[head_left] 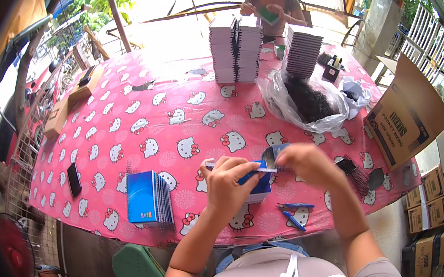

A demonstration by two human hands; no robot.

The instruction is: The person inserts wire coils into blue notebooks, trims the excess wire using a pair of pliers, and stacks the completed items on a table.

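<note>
In front of me, my left hand (228,181) grips a small blue-covered notebook (261,186), thumb on its upper face and fingers curled round its far side. More pages lie under it, a thick block on the table. My right hand (303,160) is at the notebook's right edge, fingers curled in and smeared by motion. What they pinch is hidden; a dark glossy flap (274,154) shows beside them. Just nearer to me lie blue-handled pliers (298,215). To my left stands a stack of blue spiral notebooks (143,197).
A pink cloth covers the table (187,123). A phone (74,180) lies left. Black coils (354,175) lie right, more in a plastic bag (306,100). Notebook stacks (236,51) stand far off, before a person (275,7) holding a green notebook. A cardboard box (410,112) borders the right edge.
</note>
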